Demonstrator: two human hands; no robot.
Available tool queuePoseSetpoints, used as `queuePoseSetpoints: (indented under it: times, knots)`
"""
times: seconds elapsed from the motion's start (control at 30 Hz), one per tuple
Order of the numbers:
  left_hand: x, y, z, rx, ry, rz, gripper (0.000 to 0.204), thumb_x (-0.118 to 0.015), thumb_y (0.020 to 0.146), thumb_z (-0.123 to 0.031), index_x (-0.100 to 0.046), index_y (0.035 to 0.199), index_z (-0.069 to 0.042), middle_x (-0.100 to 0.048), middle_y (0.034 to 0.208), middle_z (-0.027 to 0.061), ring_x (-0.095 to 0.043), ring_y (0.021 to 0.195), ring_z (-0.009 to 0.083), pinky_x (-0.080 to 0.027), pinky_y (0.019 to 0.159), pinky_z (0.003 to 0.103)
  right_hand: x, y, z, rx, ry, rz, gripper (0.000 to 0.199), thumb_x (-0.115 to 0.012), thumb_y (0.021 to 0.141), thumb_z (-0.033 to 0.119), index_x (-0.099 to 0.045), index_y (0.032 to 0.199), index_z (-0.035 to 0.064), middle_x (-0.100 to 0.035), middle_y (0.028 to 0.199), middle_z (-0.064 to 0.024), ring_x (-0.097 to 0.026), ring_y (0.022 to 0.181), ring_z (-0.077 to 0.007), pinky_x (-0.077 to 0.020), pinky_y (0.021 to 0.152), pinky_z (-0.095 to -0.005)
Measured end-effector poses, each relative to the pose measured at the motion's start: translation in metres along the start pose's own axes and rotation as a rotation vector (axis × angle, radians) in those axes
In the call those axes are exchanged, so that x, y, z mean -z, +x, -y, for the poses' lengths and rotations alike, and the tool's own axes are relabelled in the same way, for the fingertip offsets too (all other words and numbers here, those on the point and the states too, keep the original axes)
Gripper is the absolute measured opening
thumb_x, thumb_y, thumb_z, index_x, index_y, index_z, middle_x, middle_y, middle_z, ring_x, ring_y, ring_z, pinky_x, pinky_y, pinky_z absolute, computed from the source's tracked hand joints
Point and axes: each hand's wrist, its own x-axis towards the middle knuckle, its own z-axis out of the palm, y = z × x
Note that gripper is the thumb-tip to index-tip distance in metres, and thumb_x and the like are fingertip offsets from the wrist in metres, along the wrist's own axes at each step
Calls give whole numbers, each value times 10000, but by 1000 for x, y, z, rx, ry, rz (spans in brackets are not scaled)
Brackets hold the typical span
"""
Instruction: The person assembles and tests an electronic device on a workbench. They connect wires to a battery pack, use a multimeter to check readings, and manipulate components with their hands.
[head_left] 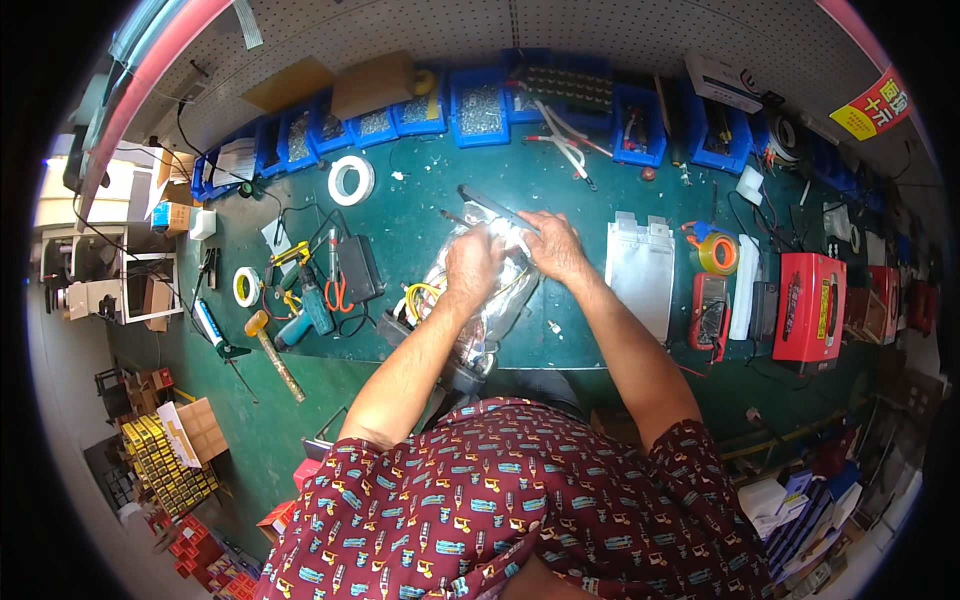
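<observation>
My right hand point(556, 246) is closed on the near end of a long, dark, narrow bar point(492, 203), which slants away to the far left. Beside it my left hand point(474, 263) is curled, slightly blurred, over a shiny silver-foil bundle point(511, 298). What its fingers grip is hidden. Yellow wires point(421, 299) loop out of the bundle left of my left wrist. The bundle reaches down to the bench's front edge, partly behind my left forearm. To the right of my right hand a flat silver pouch with two tabs point(639, 275) lies on the green bench.
Blue bins of small hardware point(480, 110) line the back. Left lie a white tape roll point(351, 181), orange-handled scissors point(338, 290), a power drill point(308, 308) and a yellow-headed mallet point(272, 352). On the right are a red multimeter point(709, 312), orange tape point(718, 253) and a red case point(808, 308).
</observation>
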Motion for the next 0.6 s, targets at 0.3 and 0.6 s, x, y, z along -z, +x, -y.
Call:
queuePoseSetpoints:
  times: [0.3,0.6]
  knots:
    - [0,-1,-2,30,26,-9,174,-692,867,-190,-636,832,-30,-676,715,164,-673,671,362,-508,616,470,-2,-1,-1,16,-4,-19,413,-610,938,235,-641,1339,139,-619,1344,-100,-536,1236,-346,-399,1073,-503]
    - [-2,1,3,1,-33,17,177,-679,869,-197,-625,826,-34,-660,705,167,-662,669,366,-502,615,465,-2,0,-3,9,-9,-19,415,-607,943,243,-636,1343,137,-618,1347,-100,-531,1244,-351,-393,1076,-505]
